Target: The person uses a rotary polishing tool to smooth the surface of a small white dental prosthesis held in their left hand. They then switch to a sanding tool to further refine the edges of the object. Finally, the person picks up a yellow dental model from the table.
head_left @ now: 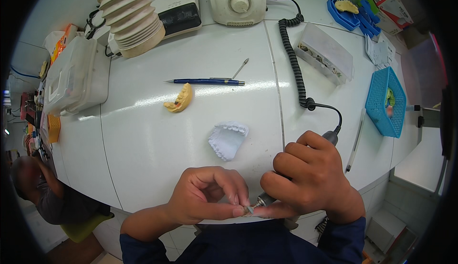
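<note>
"Your hands?"
"My left hand (pixel 210 195) pinches a tiny, half-hidden piece (pixel 246 212) between thumb and fingertips; my right hand (pixel 310 176) curls round the handpiece (pixel 267 199), its bit (pixel 250 209) right there, likely kept close for steadiness."
"The white dental model (pixel 228 141)?"
"Beyond my left hand, probably for easy reach."

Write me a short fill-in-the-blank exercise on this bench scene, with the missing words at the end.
1. The rotary tool is held in the person's ____ hand.
2. The cast lying nearest the left hand is ____ in colour.
3. The middle of the tool's black cord is ____ rather than straight.

Missing words: right; white; coiled.
</note>
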Tool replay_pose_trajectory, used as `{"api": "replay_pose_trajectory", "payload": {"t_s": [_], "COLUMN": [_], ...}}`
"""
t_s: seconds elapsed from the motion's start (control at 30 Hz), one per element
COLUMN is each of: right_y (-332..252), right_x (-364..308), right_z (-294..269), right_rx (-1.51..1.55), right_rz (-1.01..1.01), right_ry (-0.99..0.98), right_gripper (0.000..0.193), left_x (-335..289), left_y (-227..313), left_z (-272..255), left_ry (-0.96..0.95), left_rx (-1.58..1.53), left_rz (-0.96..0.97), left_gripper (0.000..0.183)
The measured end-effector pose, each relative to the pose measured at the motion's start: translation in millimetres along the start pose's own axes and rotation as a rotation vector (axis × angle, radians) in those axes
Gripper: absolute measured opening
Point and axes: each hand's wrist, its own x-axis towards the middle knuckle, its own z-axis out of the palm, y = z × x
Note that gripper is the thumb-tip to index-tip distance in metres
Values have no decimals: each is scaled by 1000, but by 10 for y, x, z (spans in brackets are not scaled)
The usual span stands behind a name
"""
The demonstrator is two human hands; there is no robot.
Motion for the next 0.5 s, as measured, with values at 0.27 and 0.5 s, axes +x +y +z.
{"api": "replay_pose_trajectory", "payload": {"t_s": [0.27,0.5], "right_y": [2,1], "right_x": [4,4], "right_z": [2,5], "right_rx": [5,-3], "right_rz": [-1,4], "right_ry": [1,19], "right_gripper": [41,41], "left_x": [-5,-3], "left_y": [-4,-25], "left_z": [-2,-7], "left_ry": [2,-5], "left_rx": [-1,-17], "left_rz": [5,32], "left_gripper": [26,26]}}
